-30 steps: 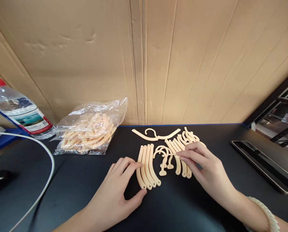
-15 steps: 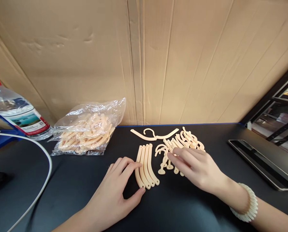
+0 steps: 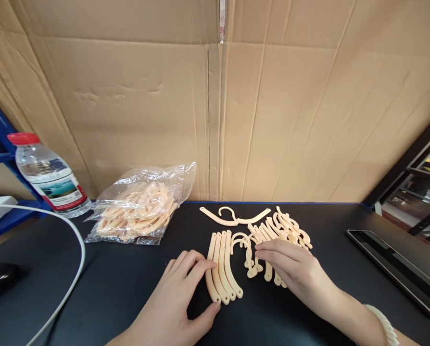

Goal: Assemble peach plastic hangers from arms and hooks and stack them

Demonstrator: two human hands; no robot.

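My left hand (image 3: 181,298) lies with thumb and fingers apart at the left of a row of several curved cream hanger arms (image 3: 220,269). Its index fingertip touches the leftmost arm, and the thumb rests by that arm's lower end. My right hand (image 3: 301,274) has its fingers pressed together, pinching at a cream hanger hook (image 3: 250,257) just right of the row. Those fingertips partly hide the hooks. Behind both hands, two hanger arms (image 3: 218,219) and a hook (image 3: 229,211) are laid out in a hanger shape.
More loose hanger parts (image 3: 289,228) are heaped beyond my right hand. A clear bag of similar parts (image 3: 139,211) stands at the back left, beside a water bottle (image 3: 56,178). A white cable (image 3: 80,259), a black mouse (image 3: 0,276) and a dark tablet-like device (image 3: 395,271) flank the work area.
The whole view has shifted, so everything sits lower and farther right. Relative to the row, the nearest hooks have moved slightly right with my right hand. My left hand stays by the arms.
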